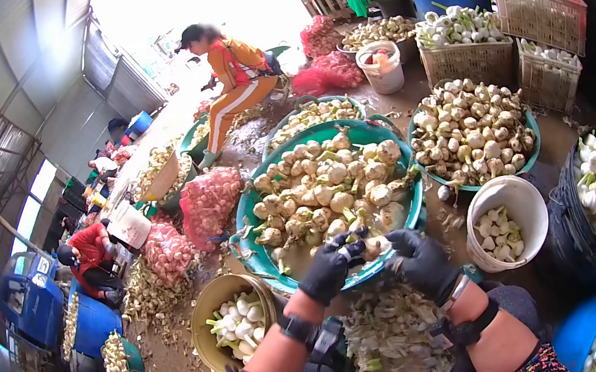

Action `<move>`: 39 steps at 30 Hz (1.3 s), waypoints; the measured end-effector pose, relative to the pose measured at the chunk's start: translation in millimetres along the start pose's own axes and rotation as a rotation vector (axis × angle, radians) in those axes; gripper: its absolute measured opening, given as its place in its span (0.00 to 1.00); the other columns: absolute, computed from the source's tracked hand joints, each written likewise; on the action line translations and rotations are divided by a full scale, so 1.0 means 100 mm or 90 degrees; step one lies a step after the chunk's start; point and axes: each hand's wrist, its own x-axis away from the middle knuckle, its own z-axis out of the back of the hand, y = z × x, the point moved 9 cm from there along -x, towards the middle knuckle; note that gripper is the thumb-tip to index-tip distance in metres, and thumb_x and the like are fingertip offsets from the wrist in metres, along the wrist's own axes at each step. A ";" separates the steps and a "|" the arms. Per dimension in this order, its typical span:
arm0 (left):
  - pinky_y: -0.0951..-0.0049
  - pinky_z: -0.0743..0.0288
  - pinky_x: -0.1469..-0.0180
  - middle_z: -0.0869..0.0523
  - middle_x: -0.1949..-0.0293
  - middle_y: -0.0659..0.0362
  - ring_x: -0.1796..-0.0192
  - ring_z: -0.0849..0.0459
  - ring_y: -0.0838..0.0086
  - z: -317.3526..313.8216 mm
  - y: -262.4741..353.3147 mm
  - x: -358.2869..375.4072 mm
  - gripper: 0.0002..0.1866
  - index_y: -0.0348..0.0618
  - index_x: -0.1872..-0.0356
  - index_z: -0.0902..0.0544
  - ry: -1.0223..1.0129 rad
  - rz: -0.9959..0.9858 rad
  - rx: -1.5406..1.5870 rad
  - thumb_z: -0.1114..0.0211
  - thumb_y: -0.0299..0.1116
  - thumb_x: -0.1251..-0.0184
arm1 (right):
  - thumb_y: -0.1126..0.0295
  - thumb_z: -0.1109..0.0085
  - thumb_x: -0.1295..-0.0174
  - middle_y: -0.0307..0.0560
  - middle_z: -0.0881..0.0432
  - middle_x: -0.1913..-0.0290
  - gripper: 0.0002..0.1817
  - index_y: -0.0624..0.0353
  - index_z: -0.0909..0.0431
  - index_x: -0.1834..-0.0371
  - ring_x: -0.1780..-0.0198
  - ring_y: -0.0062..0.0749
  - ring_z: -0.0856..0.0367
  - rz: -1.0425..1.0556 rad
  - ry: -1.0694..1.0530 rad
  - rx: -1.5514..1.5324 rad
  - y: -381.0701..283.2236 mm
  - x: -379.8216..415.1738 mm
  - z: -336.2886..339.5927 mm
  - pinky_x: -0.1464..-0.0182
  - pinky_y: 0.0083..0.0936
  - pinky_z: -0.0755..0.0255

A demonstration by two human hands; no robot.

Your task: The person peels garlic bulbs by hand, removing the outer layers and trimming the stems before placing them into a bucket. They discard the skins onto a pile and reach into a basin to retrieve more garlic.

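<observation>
Both hands wear dark gloves and are over the near rim of a large green tub (246, 226). The tub holds muddy, unpeeled garlic bulbs (323, 193) in cloudy water. My left hand (330, 269) is closed around what looks like a garlic bulb, mostly hidden by its fingers. Between the hands, a pale bulb (377, 247) shows at the tub's edge. My right hand (423, 266) is just right of it, fingers curled; what they hold, if anything, is hidden. Below the hands lies a heap of wet peelings (395, 339).
White peeled bulbs lie in a beige bucket (204, 332) at left, a white bucket (535, 229) and a black container (570, 235) at right. Another tub (534, 138) of unpeeled bulbs stands behind. A person (237, 78) sits beyond; red mesh sacks (213, 204) lie left.
</observation>
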 end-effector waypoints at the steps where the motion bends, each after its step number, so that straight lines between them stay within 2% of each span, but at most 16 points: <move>1: 0.75 0.26 0.62 0.20 0.64 0.57 0.67 0.22 0.72 -0.06 0.12 0.11 0.13 0.38 0.53 0.22 0.012 -0.070 0.031 0.42 0.31 0.37 | 0.76 0.38 0.48 0.52 0.28 0.45 0.33 0.61 0.39 0.36 0.54 0.28 0.23 0.026 -0.015 0.004 -0.10 0.03 -0.10 0.52 0.25 0.27; 2: 0.75 0.27 0.67 0.21 0.70 0.57 0.70 0.23 0.73 -0.07 0.04 0.13 0.09 0.37 0.59 0.22 -0.027 -0.096 -0.033 0.42 0.30 0.38 | 0.73 0.33 0.54 0.49 0.22 0.53 0.32 0.63 0.33 0.42 0.56 0.25 0.22 0.089 0.018 0.048 -0.31 0.10 -0.15 0.52 0.25 0.26; 3: 0.75 0.28 0.69 0.23 0.74 0.58 0.70 0.23 0.74 -0.15 0.34 0.40 0.07 0.37 0.62 0.23 -0.034 -0.346 -0.305 0.43 0.29 0.38 | 0.74 0.34 0.54 0.48 0.22 0.52 0.32 0.63 0.33 0.42 0.52 0.27 0.23 0.147 0.020 0.039 -0.44 0.24 -0.32 0.50 0.24 0.28; 5: 0.74 0.28 0.69 0.23 0.75 0.58 0.70 0.23 0.71 -0.17 0.48 0.67 0.06 0.37 0.64 0.24 0.043 -0.522 -0.603 0.44 0.28 0.38 | 0.75 0.36 0.55 0.48 0.22 0.52 0.29 0.63 0.30 0.44 0.49 0.28 0.25 0.237 0.048 0.041 -0.57 0.28 -0.44 0.48 0.23 0.29; 6: 0.74 0.28 0.69 0.23 0.75 0.58 0.70 0.23 0.71 -0.17 0.48 0.74 0.06 0.37 0.64 0.24 0.045 -0.516 -0.602 0.44 0.28 0.38 | 0.75 0.36 0.55 0.48 0.22 0.52 0.29 0.63 0.30 0.44 0.49 0.28 0.25 0.233 0.045 0.039 -0.54 0.28 -0.48 0.48 0.23 0.29; 8: 0.72 0.28 0.71 0.23 0.74 0.56 0.71 0.22 0.65 0.16 -0.14 0.59 0.05 0.38 0.65 0.22 0.108 -0.016 0.163 0.44 0.24 0.42 | 0.77 0.37 0.55 0.48 0.21 0.53 0.25 0.64 0.27 0.49 0.49 0.27 0.25 0.345 0.054 0.209 -0.62 0.30 -0.51 0.48 0.24 0.29; 11: 0.70 0.27 0.72 0.22 0.73 0.53 0.71 0.21 0.62 0.18 0.15 0.67 0.07 0.38 0.66 0.21 0.113 -0.197 -0.133 0.42 0.20 0.48 | 0.76 0.35 0.52 0.44 0.21 0.55 0.23 0.64 0.26 0.50 0.53 0.25 0.24 0.115 -0.023 -0.124 -0.16 0.14 -0.58 0.49 0.24 0.29; 13: 0.69 0.25 0.70 0.20 0.71 0.53 0.70 0.19 0.62 0.21 0.04 0.65 0.07 0.37 0.68 0.20 0.117 -0.156 0.046 0.41 0.20 0.51 | 0.77 0.38 0.49 0.45 0.21 0.53 0.22 0.67 0.27 0.48 0.53 0.25 0.24 0.006 -0.047 -0.305 -0.07 0.08 -0.60 0.49 0.24 0.28; 15: 0.70 0.24 0.69 0.20 0.70 0.54 0.69 0.18 0.65 0.17 0.20 0.66 0.07 0.36 0.67 0.20 0.094 -0.175 0.019 0.43 0.18 0.46 | 0.79 0.39 0.48 0.47 0.22 0.51 0.22 0.68 0.28 0.48 0.53 0.26 0.23 -0.011 -0.054 -0.334 -0.01 0.04 -0.63 0.49 0.23 0.27; 17: 0.76 0.24 0.57 0.18 0.62 0.58 0.61 0.19 0.76 0.25 -0.03 0.64 0.13 0.33 0.54 0.22 0.076 -0.106 0.055 0.46 0.29 0.36 | 0.81 0.40 0.48 0.48 0.23 0.50 0.22 0.69 0.30 0.47 0.52 0.27 0.23 -0.005 -0.059 -0.344 0.06 0.02 -0.66 0.48 0.25 0.27; 19: 0.77 0.24 0.58 0.18 0.62 0.59 0.61 0.19 0.77 0.26 -0.04 0.67 0.14 0.32 0.53 0.23 0.074 -0.055 0.162 0.46 0.30 0.35 | 0.84 0.42 0.48 0.49 0.23 0.48 0.23 0.69 0.31 0.46 0.50 0.29 0.24 -0.022 -0.039 -0.344 0.08 0.01 -0.66 0.47 0.26 0.27; 23: 0.78 0.24 0.58 0.18 0.63 0.58 0.62 0.19 0.78 0.34 0.01 0.68 0.14 0.32 0.53 0.23 0.127 -0.066 0.024 0.43 0.30 0.37 | 0.85 0.41 0.49 0.49 0.24 0.49 0.24 0.69 0.31 0.46 0.51 0.30 0.23 0.069 -0.041 -0.320 0.00 0.03 -0.76 0.49 0.25 0.25; 27: 0.77 0.24 0.58 0.17 0.62 0.58 0.62 0.19 0.79 0.34 -0.18 0.70 0.14 0.32 0.53 0.23 0.098 -0.015 0.187 0.43 0.29 0.37 | 0.83 0.39 0.50 0.48 0.23 0.49 0.24 0.68 0.31 0.47 0.50 0.28 0.24 -0.070 -0.037 -0.341 0.17 0.02 -0.73 0.48 0.26 0.25; 31: 0.77 0.24 0.57 0.17 0.62 0.57 0.62 0.19 0.78 0.33 0.10 0.75 0.14 0.32 0.53 0.22 0.120 -0.180 -0.067 0.43 0.29 0.37 | 0.81 0.39 0.48 0.49 0.21 0.53 0.23 0.69 0.30 0.47 0.55 0.28 0.22 0.036 -0.021 -0.292 0.00 0.05 -0.73 0.51 0.25 0.24; 34: 0.77 0.24 0.57 0.17 0.61 0.56 0.62 0.19 0.77 0.39 0.02 0.74 0.15 0.31 0.52 0.22 0.151 -0.175 -0.102 0.44 0.30 0.36 | 0.81 0.38 0.48 0.50 0.21 0.54 0.22 0.68 0.30 0.47 0.56 0.28 0.21 0.043 -0.019 -0.292 0.04 0.07 -0.74 0.52 0.25 0.24; 39: 0.77 0.24 0.60 0.17 0.61 0.56 0.63 0.19 0.77 0.32 0.09 0.75 0.16 0.31 0.51 0.23 0.110 -0.218 -0.080 0.44 0.32 0.35 | 0.80 0.38 0.48 0.49 0.21 0.54 0.22 0.68 0.29 0.48 0.57 0.29 0.20 -0.095 -0.046 -0.395 0.12 0.10 -0.79 0.52 0.24 0.24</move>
